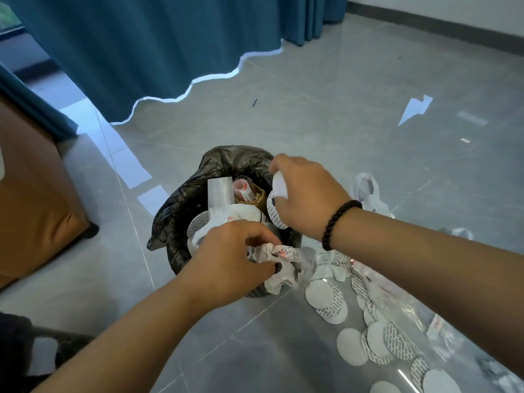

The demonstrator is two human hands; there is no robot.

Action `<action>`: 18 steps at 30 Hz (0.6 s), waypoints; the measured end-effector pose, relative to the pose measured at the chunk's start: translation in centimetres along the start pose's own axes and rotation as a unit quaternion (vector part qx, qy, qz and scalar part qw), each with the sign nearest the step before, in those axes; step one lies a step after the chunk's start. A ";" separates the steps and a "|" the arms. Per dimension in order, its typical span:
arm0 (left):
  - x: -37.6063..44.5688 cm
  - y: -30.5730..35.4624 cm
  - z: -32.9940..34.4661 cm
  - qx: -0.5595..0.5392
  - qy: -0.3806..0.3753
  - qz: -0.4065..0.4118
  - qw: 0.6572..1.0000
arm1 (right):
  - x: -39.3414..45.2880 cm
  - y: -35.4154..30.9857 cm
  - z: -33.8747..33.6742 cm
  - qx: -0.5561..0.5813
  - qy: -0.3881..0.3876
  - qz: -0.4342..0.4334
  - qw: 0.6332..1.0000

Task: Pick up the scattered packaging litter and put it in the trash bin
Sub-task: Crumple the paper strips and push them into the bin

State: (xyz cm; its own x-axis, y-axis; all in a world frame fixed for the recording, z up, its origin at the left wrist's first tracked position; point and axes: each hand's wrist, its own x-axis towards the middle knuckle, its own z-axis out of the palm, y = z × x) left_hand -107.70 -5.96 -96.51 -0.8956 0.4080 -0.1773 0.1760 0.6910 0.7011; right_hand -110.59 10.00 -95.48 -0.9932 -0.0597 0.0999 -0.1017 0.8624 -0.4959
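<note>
A small trash bin lined with a black bag stands on the grey floor, filled with paper, a white tube and round seal liners. My left hand grips a crumpled white plastic wrapper over the bin's near rim. My right hand is over the bin's right side and holds round white seal discs between curled fingers. Several more round white discs and clear plastic packaging lie scattered on the floor to the right of the bin.
A brown upholstered seat stands at the left. A teal curtain hangs behind the bin. White plastic bags lie behind my right forearm. A white paper scrap rests on the floor at the far right.
</note>
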 end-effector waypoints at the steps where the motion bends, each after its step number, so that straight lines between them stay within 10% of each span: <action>1: -0.1 0.0 -0.1 -0.006 -0.004 0.003 1.000 | 0.3 -0.1 0.5 -0.021 -0.014 -0.008 1.000; 9: -0.9 0.1 -2.2 -0.204 -0.050 -0.016 0.978 | -1.2 1.5 -0.2 0.125 0.040 -0.005 0.991; 14: -0.6 1.2 -2.8 -0.414 0.020 -0.086 0.906 | -6.2 3.2 -1.9 0.544 -0.095 0.121 0.825; 18: -0.2 1.6 -1.5 -0.459 0.059 -0.126 0.877 | -8.6 3.1 -2.1 0.556 -0.062 0.108 0.822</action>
State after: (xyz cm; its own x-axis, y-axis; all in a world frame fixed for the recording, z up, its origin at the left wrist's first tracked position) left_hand -107.82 -5.82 -94.27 -0.9043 0.2088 -0.3725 -0.3890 -0.0432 0.9202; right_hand -102.26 14.19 -96.08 -0.9861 -0.0753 -0.1483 0.1572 -0.1292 -0.9791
